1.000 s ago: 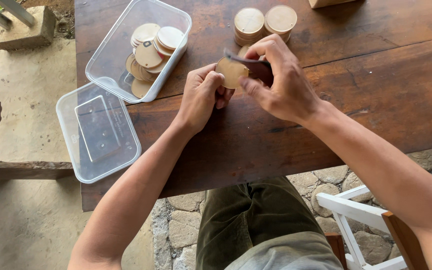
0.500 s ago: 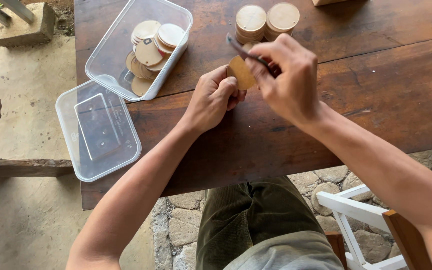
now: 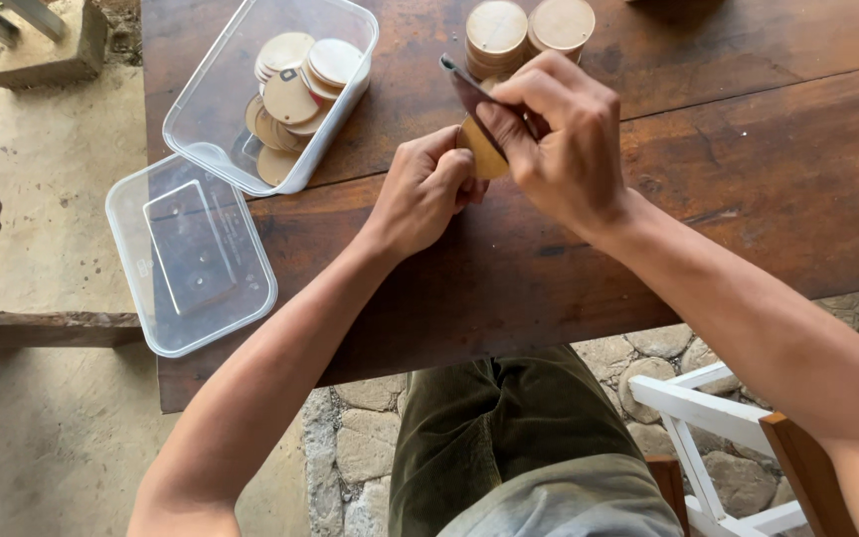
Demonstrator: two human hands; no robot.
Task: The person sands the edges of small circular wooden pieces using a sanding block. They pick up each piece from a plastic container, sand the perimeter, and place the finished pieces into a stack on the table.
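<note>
Together, the left hand [image 3: 428, 189] pinches a wooden disc [image 3: 484, 154] while the right hand [image 3: 559, 139] grips a dark strip [image 3: 467, 89] against it, above the table [image 3: 748, 149].

A clear rectangular plastic container [image 3: 213, 119] stood on the dark wooden table [image 3: 748, 149], holding round wooden discs [image 3: 295, 80]. Its clear rectangular lid [image 3: 191, 257] lay just beside it, overhanging the table edge.
</note>
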